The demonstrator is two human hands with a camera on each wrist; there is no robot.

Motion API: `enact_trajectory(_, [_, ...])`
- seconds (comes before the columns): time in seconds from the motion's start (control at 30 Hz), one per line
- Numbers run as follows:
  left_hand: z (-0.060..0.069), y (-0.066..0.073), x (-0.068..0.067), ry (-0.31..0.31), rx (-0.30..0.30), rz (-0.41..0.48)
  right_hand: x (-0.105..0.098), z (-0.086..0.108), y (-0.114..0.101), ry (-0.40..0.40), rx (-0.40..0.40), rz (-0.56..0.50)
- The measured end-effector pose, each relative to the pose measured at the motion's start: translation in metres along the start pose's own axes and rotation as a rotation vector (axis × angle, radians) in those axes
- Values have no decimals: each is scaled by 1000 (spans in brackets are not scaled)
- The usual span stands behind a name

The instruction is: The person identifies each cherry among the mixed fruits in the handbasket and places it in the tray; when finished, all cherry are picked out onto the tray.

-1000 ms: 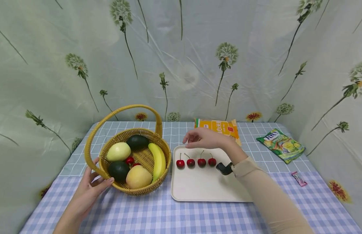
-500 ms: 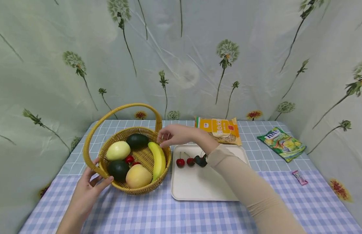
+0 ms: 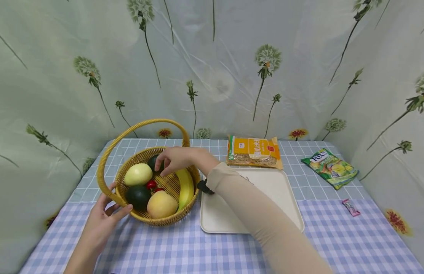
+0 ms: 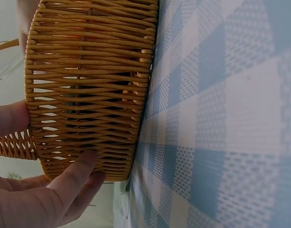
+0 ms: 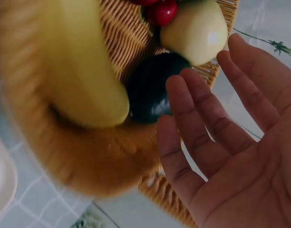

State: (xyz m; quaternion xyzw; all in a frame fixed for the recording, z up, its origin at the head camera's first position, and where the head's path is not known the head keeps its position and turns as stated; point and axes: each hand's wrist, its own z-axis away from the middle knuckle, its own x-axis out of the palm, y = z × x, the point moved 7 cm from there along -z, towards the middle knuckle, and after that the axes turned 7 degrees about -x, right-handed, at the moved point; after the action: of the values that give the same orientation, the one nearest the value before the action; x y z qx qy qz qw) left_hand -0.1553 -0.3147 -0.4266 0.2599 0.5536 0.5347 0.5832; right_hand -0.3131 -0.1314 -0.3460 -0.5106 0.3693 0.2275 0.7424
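Observation:
A yellow wicker basket (image 3: 160, 220) with a tall handle stands at the left of the table. My left hand (image 3: 101, 224) holds its left rim, thumb on the edge and fingers against the woven side (image 4: 88, 61). My right hand (image 3: 177, 159) hovers over the basket, holding nothing; its fingers are loosely spread in the right wrist view. Inside lie a banana (image 3: 186, 190), a peach (image 3: 162, 204), a pale yellow-green fruit (image 3: 138, 174), a dark green avocado-like fruit (image 3: 138, 198), another dark fruit (image 5: 152, 88) under my right hand, and red cherries (image 3: 151, 184).
A white tray (image 3: 273, 205) lies right of the basket; my right forearm covers its cherries except for stem tips. Behind it is an orange grain bag (image 3: 254, 152). A green FOX'S candy bag (image 3: 330, 167) and a small pink-wrapped candy (image 3: 351, 207) lie at the right.
My right hand has moved left from above the tray to over the basket, its forearm now covering the cherries on the tray. My left hand has stayed at the basket's rim.

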Motion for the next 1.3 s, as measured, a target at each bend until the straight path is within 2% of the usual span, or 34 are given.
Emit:
enact_trajectory(0.17, [1, 0, 0, 13, -2, 10, 5, -18, -4, -15, 28, -13])
enact_trajectory(0.4, [2, 2, 0, 13, 4, 5, 11, -33, -9, -57, 58, 27])
enact_trajectory(0.73, [2, 3, 0, 7, 19, 4, 21, -45, -12, -140, 211, 54])
enact_trajectory(0.87, [2, 2, 1, -10, 8, 10, 25, -46, -14, -167, 241, 66])
enact_trajectory(1.3, [0, -3, 1, -18, -18, 3, 38, -51, -15, -242, 211, 119])
